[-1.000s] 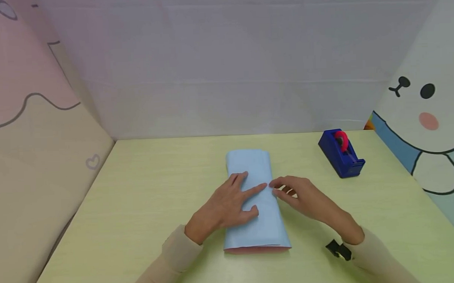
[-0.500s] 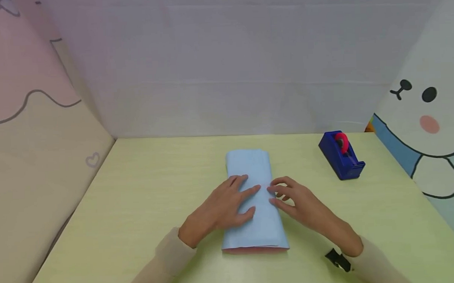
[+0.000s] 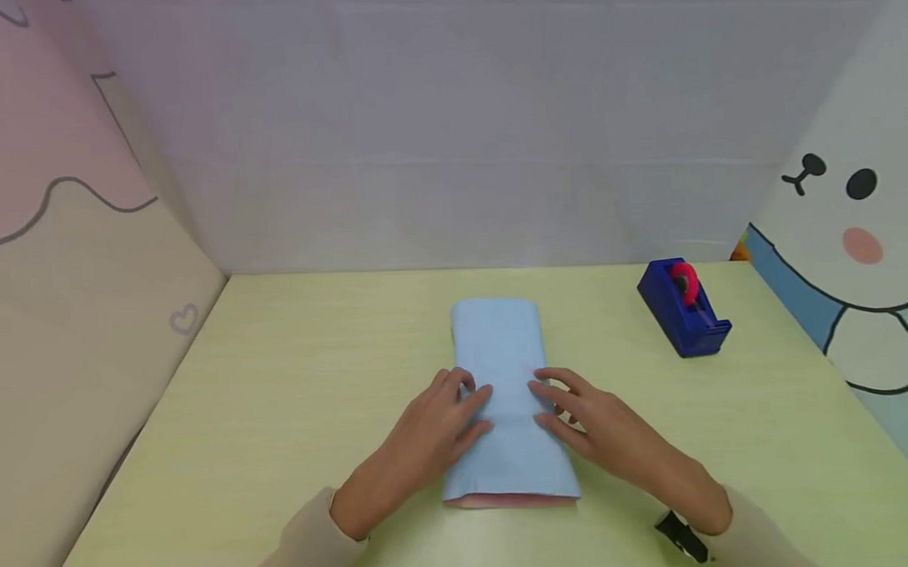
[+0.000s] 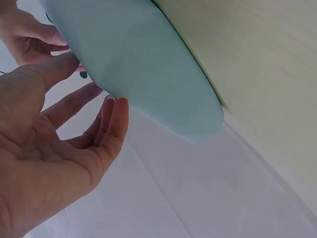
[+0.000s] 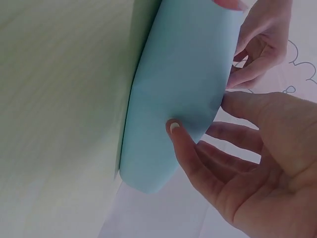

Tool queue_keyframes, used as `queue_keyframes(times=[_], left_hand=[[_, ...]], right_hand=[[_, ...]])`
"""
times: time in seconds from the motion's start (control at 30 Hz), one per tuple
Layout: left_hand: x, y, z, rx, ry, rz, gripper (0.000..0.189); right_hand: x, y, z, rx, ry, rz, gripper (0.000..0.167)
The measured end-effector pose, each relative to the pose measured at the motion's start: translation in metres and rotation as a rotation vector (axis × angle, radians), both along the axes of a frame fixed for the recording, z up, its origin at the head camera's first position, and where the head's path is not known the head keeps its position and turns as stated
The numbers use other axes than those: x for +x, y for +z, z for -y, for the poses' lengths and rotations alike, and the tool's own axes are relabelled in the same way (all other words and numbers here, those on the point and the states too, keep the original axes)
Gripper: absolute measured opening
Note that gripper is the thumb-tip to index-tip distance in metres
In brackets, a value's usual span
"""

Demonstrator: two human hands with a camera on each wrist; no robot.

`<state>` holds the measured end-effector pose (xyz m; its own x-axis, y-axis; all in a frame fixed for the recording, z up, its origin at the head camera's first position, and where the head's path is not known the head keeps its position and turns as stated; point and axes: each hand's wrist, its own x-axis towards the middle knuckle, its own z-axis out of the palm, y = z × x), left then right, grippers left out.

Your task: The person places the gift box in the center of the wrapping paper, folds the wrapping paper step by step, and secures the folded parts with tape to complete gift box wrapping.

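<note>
A folded light-blue sheet of paper (image 3: 504,340) lies lengthwise on the table as a flattened tube, its near end slightly parted over a pink inner side. My left hand (image 3: 425,435) rests fingertips on its left part, the fingers spread and gently bent. From the other side my right hand (image 3: 612,424) touches the top and right edge with its fingertips. In the right wrist view one finger of the right hand (image 5: 267,153) presses the rounded side of the paper. The left wrist view has the fingertips of the left hand (image 4: 59,134) along the paper's upper surface.
A blue tape dispenser (image 3: 684,313) with a red-cored roll stands at the back right of the pale wooden table (image 3: 313,338). Behind it rises a pale cloth wall (image 3: 449,133), with printed panels on both sides. A small black object (image 3: 682,536) is at the right sleeve.
My left hand has slid left and toward me, from across the paper's middle to its left part. The right hand has come slightly nearer, its fingertips reaching further over the paper.
</note>
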<state>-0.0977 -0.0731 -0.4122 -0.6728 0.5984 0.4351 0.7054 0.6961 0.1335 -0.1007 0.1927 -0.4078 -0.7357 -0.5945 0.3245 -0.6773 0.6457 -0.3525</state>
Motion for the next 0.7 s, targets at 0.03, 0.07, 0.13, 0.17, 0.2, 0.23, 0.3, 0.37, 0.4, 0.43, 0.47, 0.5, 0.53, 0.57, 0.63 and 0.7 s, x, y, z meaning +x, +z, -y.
queue_keyframes(times=[0.03, 0.07, 0.13, 0.17, 0.2, 0.23, 0.3, 0.37, 0.4, 0.43, 0.47, 0.5, 0.53, 0.57, 0.63, 0.7], left_hand=[[0.002, -0.001, 0.0, 0.017, 0.005, -0.002, 0.036], [0.003, -0.002, 0.0, 0.036, 0.009, 0.0, 0.036], [0.006, -0.003, 0.0, 0.061, 0.02, 0.002, 0.037], [0.007, -0.004, 0.0, 0.069, 0.025, 0.005, 0.038], [0.009, -0.004, 0.0, 0.077, 0.03, 0.011, 0.039], [0.01, -0.004, -0.001, 0.081, 0.035, 0.018, 0.04], [0.011, -0.004, -0.001, 0.09, 0.045, 0.033, 0.042], [0.012, -0.004, -0.002, 0.096, 0.053, 0.045, 0.043], [0.013, -0.004, -0.002, 0.1, 0.057, 0.048, 0.043], [0.014, -0.004, -0.003, 0.102, 0.061, 0.052, 0.043], [0.014, -0.004, -0.003, 0.105, 0.063, 0.056, 0.043], [0.014, -0.004, -0.003, 0.108, 0.066, 0.06, 0.043], [0.015, -0.005, -0.004, 0.111, 0.068, 0.064, 0.043], [0.015, -0.005, -0.004, 0.113, 0.07, 0.067, 0.043], [0.016, -0.006, -0.004, 0.119, 0.072, 0.071, 0.043], [0.017, -0.007, -0.005, 0.125, 0.073, 0.068, 0.043]], right_hand=[[0.001, 0.0, 0.0, -0.002, 0.001, -0.012, 0.043], [0.003, 0.0, 0.001, -0.007, 0.004, -0.021, 0.044], [0.004, 0.0, 0.002, -0.018, 0.012, -0.041, 0.045], [0.005, 0.0, 0.003, -0.023, 0.018, -0.05, 0.045], [0.006, -0.001, 0.003, -0.027, 0.02, -0.058, 0.046], [0.007, -0.001, 0.004, -0.029, 0.02, -0.066, 0.046], [0.008, -0.001, 0.005, -0.035, 0.02, -0.076, 0.046], [0.009, -0.003, 0.007, -0.035, 0.011, -0.077, 0.046], [0.009, -0.003, 0.008, -0.035, 0.005, -0.079, 0.046], [0.01, -0.004, 0.008, -0.034, 0.0, -0.083, 0.046], [0.01, -0.005, 0.009, -0.035, -0.003, -0.087, 0.046], [0.01, -0.006, 0.01, -0.033, -0.004, -0.097, 0.046], [0.01, -0.006, 0.011, -0.034, -0.004, -0.112, 0.046], [0.011, -0.007, 0.011, -0.033, -0.004, -0.132, 0.047], [0.011, -0.009, 0.012, -0.031, 0.0, -0.174, 0.048], [0.012, -0.01, 0.013, -0.03, 0.003, -0.215, 0.05]])
